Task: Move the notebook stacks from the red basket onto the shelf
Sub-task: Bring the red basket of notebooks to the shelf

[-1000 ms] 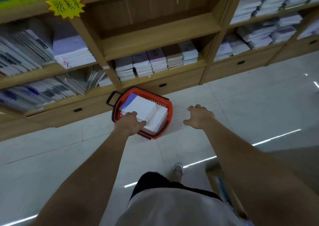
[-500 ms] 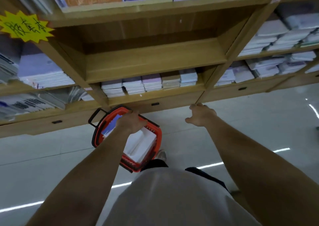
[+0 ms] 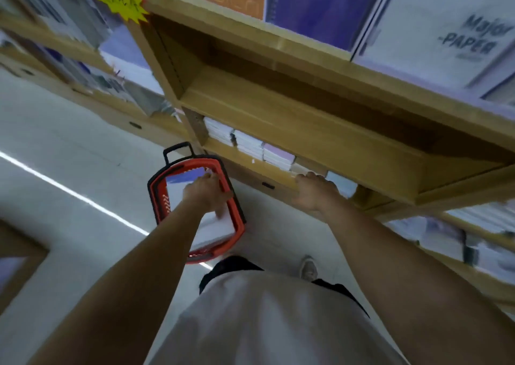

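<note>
— Where are the two hands?
— The left hand [image 3: 207, 194] reaches down into the red basket [image 3: 237, 214], fingers curled over the top of the white notebook stack [image 3: 214, 229] inside it; whether they have closed into a real grip cannot be told. The right hand [image 3: 316, 193] is spread flat, fingers loose, holding nothing, over the front edge of the lowest shelf [image 3: 250, 159].
— What is the basket like?
— Rounded red plastic with a slotted wall, a black rim and one black handle [image 3: 178, 152] folded out at its far end. It sits on the pale glossy floor tiles [image 3: 55, 169], just in front of the shelving.
— And its load?
— Smooth white covers, with a blue one [image 3: 185, 175] at the far end. The number of stacks is unclear, since the forearm hides part of them.
— What lies on the shelf?
— Five short piles of notebooks [image 3: 249, 147] in a row, white and lilac. The light wooden compartment [image 3: 278, 113] above them is bare board.
</note>
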The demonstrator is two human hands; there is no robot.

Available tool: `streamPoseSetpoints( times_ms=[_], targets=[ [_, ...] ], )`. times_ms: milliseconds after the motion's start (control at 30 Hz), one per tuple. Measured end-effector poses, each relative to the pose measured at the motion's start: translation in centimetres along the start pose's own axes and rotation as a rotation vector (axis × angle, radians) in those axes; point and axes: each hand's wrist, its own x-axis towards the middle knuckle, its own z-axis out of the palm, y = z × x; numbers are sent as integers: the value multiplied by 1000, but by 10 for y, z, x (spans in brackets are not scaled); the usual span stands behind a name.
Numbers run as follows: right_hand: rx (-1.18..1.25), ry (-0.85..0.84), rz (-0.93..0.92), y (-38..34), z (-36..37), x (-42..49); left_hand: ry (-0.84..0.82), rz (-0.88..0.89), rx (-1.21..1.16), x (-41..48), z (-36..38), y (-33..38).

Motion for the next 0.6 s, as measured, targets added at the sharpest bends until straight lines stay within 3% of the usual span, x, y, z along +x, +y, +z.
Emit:
streamPoseSetpoints(
  times_ms=[267,600],
  targets=[
    [-227,-76,-320,14,-14,5,108,-417,-298,-102,66,19],
    [-339,-103,-576,-82,-3,2,185,-725,-490,-190,134,-22]
  ],
)
